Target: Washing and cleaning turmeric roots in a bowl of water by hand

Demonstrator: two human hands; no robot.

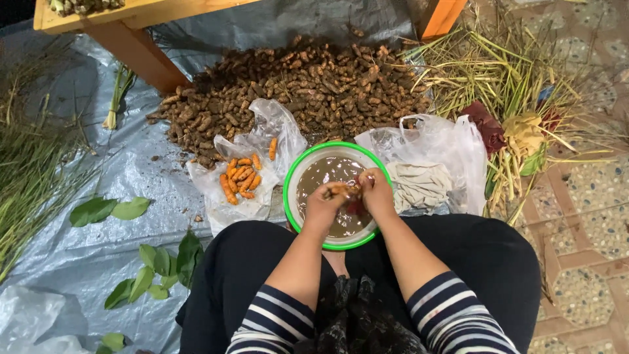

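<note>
A green-rimmed bowl (293, 172) of muddy brown water rests between my knees. My left hand (325, 206) and my right hand (375, 190) meet over the bowl, both closed around one wet brownish root piece (343, 189). To the left of the bowl, several peeled orange roots (241, 177) lie on a clear plastic bag (275, 124). Behind the bowl sits a large heap of unwashed brown roots (308, 85).
A second clear bag (445, 147) holding pale scraps lies right of the bowl. Cut green and yellow stalks (517, 78) pile up at right over a tiled floor (590, 223). Green leaves (108, 210) lie on the grey tarp (98, 262). Orange wooden table legs (141, 56) stand behind.
</note>
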